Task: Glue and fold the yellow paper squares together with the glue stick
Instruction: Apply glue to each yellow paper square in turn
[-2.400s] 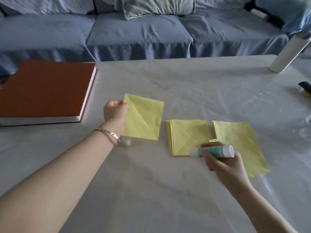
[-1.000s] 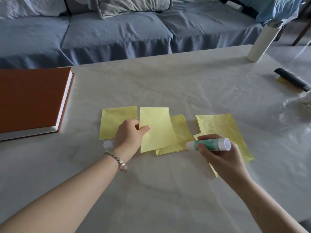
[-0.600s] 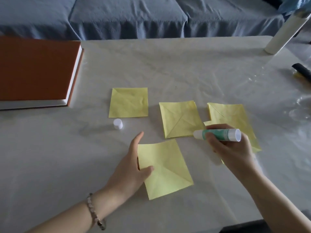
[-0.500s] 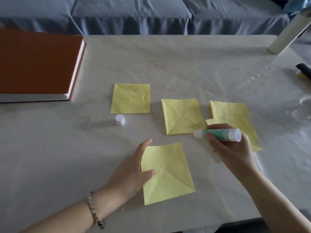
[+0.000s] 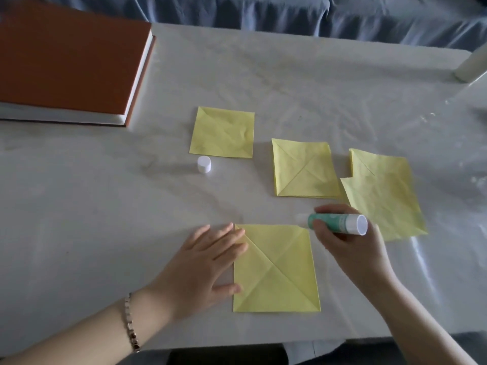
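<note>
The glue stick (image 5: 338, 223) lies sideways in the right grip (image 5: 347, 248), whose fingers curl round its green barrel. The bare tip points left, just past the far right corner of the nearest yellow square (image 5: 279, 272); whether it touches the paper is too blurred to tell. I judge it is held low like this so the first stroke can start at that corner. The left grip (image 5: 203, 267) lies flat with its fingers spread, fingertips on the square's far left corner and thumb at its left edge, probably pinning the sheet so it cannot slide under the glue.

Further out on the tabletop (image 5: 105, 219) stands one white cap (image 5: 204, 164), set aside so the glue is ready to use. Just behind it lies one single square (image 5: 222, 133). To its right is one small pile (image 5: 303, 167), whose sheets I cannot count. Beside that are two overlapping sheets (image 5: 384, 193). That makes four groups of yellow paper, one glue stick and one cap. One orange book (image 5: 66, 56) rests at the far left, well apart from the work
</note>
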`<action>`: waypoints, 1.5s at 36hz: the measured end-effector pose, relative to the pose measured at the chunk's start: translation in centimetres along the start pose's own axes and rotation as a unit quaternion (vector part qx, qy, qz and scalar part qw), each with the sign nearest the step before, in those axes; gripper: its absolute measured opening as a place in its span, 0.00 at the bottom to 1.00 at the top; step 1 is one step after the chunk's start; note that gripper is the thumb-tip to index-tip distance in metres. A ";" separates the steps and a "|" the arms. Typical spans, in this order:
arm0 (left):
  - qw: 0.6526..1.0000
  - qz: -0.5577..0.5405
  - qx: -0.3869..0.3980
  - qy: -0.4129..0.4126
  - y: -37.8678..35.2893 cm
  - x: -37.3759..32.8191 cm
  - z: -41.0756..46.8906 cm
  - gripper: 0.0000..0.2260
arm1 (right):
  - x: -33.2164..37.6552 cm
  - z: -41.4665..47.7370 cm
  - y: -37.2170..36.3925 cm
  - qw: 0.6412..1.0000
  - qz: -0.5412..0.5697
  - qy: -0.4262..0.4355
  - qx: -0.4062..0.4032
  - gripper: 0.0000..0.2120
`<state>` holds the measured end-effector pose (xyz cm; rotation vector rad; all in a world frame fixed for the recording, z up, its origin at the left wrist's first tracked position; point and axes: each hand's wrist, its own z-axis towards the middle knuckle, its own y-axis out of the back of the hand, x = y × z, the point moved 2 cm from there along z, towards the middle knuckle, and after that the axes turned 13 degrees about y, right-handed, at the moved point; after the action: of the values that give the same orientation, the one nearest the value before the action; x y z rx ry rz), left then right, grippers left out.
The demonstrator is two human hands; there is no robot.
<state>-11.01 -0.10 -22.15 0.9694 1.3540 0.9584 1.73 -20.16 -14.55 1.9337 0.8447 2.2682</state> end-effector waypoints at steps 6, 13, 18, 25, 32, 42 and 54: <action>0.999 -0.024 -0.030 -0.003 -0.6 0.2 -0.3 0.27 | 0.1 -0.9 -2.8 0.999 -0.018 0.006 0.038 0.10; 0.996 -0.059 -0.071 0.002 -0.7 0.4 -0.4 0.28 | 0.6 -1.1 -6.1 0.996 -0.057 0.043 0.053 0.07; 0.993 -0.079 -0.091 0.005 -0.8 0.5 -0.5 0.29 | 0.6 -1.2 -7.7 0.988 -0.091 0.068 0.102 0.05; 0.989 -0.093 -0.115 0.005 -1.0 0.6 -0.6 0.31 | 0.2 -1.1 -8.3 0.981 -0.116 0.093 0.121 0.06; 0.989 -0.090 -0.115 0.018 -0.9 0.6 -0.5 0.30 | 0.4 -0.2 -9.1 0.981 -0.109 0.093 0.130 0.07; 0.992 -0.067 -0.102 0.027 -0.9 0.5 -0.5 0.31 | 0.6 0.0 -9.2 0.980 -0.110 0.087 0.141 0.08; 0.992 -0.068 -0.103 0.024 -1.1 0.6 -0.5 0.29 | 0.3 -1.0 -8.4 0.979 -0.117 0.091 0.140 0.08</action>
<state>-11.54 0.08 -23.35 0.6933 1.3140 1.0020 -1.81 -13.27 -17.89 1.6249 1.4010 2.3090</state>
